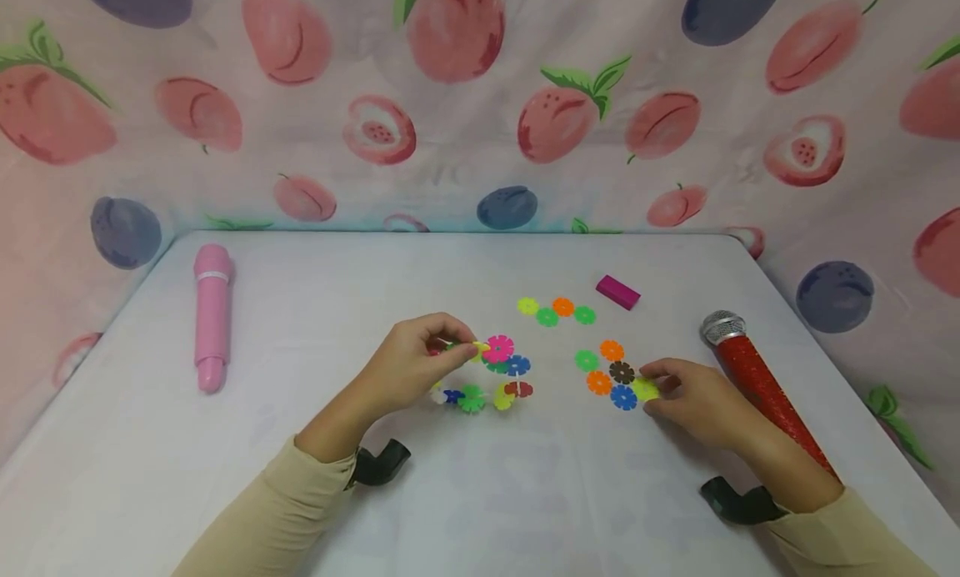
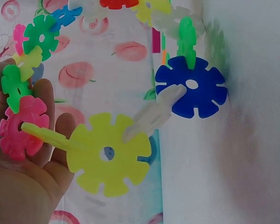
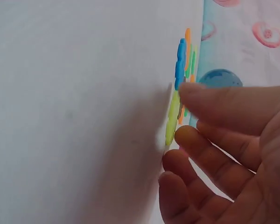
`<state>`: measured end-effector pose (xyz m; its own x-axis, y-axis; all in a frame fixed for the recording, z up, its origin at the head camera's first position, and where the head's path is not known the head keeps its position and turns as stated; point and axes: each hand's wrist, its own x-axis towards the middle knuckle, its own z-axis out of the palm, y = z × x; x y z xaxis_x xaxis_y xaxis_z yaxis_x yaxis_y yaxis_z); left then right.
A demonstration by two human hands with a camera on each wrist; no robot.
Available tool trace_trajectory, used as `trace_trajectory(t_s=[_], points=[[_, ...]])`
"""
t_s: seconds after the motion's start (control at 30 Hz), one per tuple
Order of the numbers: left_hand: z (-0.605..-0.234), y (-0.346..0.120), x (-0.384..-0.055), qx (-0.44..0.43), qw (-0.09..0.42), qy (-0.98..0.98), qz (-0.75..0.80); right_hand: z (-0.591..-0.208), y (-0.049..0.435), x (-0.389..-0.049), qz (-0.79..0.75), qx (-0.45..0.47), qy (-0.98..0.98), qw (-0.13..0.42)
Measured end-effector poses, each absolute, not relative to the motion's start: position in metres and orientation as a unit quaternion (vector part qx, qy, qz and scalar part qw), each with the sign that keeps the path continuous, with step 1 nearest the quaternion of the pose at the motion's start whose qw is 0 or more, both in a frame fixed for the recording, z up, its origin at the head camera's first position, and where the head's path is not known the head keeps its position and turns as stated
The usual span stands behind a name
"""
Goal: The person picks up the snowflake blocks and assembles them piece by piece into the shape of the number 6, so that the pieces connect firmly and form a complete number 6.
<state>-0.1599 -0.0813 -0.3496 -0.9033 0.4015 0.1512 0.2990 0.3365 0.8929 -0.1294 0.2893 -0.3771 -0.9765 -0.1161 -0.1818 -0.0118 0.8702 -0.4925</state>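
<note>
My left hand (image 1: pixel 408 364) pinches a chain of plastic snowflake discs (image 1: pixel 498 348) in pink, green, yellow, blue, white and red. In the left wrist view, slotted discs join edge to edge in a curve; a large yellow disc (image 2: pixel 109 154) and a dark blue disc (image 2: pixel 191 87) hang beyond the fingers. At the right, thumb and fingertips of my right hand (image 1: pixel 701 402) lie on either side of a flat yellow snowflake disc (image 1: pixel 645 388). The right wrist view shows this yellow disc (image 3: pixel 172 119) edge-on between them, beside a blue one (image 3: pixel 180 63).
Loose orange, green, brown and blue discs (image 1: pixel 622 372) lie left of the right hand. Farther back are several more discs (image 1: pixel 563 308) and a magenta block (image 1: pixel 618 293). A red microphone (image 1: pixel 772 393) lies under the right forearm; a pink microphone (image 1: pixel 212 318) is far left.
</note>
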Motion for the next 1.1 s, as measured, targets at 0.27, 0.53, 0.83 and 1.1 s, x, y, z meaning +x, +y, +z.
trace_trajectory(t_s=[0.27,0.53,0.83,1.1], points=[[-0.351,-0.081,-0.160,0.217,0.051,0.816,0.533,-0.379,0.279,-0.136,-0.225,-0.061,0.968,0.097],[-0.350,-0.080,-0.158,0.211,0.061,0.815,0.537,-0.380,0.270,-0.150,-0.220,-0.063,0.967,0.113],[-0.351,-0.080,-0.159,0.208,0.064,0.816,0.536,-0.376,0.261,-0.162,-0.232,-0.072,0.959,0.143],[-0.350,-0.081,-0.159,0.209,0.058,0.818,0.532,-0.372,0.262,-0.162,-0.247,-0.090,0.955,0.136]])
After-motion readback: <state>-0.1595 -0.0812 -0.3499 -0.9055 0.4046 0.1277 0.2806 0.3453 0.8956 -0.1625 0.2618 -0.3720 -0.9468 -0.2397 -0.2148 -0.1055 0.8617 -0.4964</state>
